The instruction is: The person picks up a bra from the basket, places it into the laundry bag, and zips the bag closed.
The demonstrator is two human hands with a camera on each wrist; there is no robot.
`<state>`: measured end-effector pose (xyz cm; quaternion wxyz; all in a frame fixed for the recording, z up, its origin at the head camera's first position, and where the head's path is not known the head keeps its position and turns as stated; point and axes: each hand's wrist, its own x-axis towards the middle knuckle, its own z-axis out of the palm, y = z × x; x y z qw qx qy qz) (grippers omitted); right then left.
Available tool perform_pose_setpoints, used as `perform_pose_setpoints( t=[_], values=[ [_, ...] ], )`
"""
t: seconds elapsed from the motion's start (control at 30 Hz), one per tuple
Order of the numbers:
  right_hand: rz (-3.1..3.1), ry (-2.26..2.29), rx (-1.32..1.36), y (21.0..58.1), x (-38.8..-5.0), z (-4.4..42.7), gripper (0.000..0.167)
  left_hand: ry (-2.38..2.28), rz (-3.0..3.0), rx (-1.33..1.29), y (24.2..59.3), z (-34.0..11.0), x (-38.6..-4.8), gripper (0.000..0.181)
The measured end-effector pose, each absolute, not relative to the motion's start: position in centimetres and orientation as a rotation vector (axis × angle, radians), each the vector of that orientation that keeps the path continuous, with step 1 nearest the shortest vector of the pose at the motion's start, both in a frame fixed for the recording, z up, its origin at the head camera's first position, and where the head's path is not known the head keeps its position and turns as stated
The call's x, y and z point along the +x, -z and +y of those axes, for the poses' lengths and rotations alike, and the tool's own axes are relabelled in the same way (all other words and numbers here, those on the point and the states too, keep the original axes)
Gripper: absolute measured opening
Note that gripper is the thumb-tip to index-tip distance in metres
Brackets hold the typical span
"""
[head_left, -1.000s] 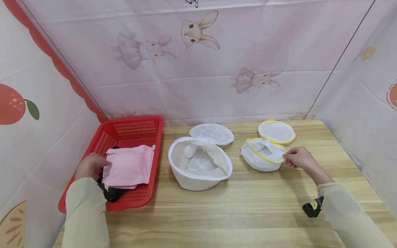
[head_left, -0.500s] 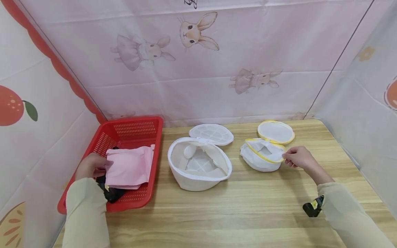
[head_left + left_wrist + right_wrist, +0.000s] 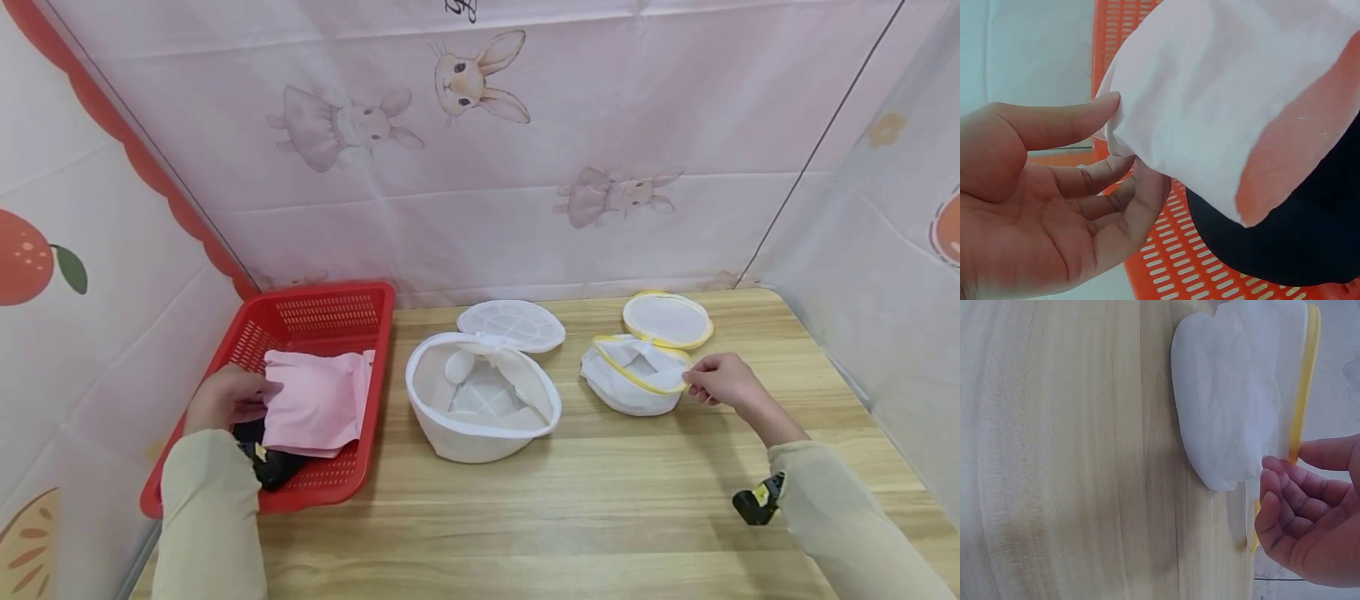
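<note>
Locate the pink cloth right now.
Head view, left side: the pink cloth is within the red basket, partly covering a black item, its left edge pinched by the left hand.

Black item [image 3: 1266, 250] partly hidden by pink fabric [image 3: 1179, 106], wall lettering [image 3: 469, 10] cropped at top

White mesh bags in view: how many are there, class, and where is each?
2. The larger, white-rimmed bag stands nearest the red basket; the smaller, yellow-rimmed bag is farther right, pinched by the right hand. The pink cloth could hide another.
</note>
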<state>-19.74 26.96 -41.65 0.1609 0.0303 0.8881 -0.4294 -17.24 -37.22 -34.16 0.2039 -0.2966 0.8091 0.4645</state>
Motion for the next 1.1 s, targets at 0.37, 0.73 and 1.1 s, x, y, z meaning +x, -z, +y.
perform_pose_setpoints(
  t=[0.37,0.73,1.1],
  values=[
    [2.548,1.221,0.061,41.9,-19.7,27.0,0.019,-1.3,2.291,-0.801,33.9,-36.3,-17.6,0.043],
    [2.545,1.227,0.06,42.0,-19.7,26.9,0.018,-1.342,2.291,-0.799,34.1,-36.0,-18.2,0.039],
    [2.596,1.28,0.023,41.6,-19.7,27.0,0.018,-1.339,2.276,-0.838,34.4,-35.6,-18.6,0.031]
  ],
)
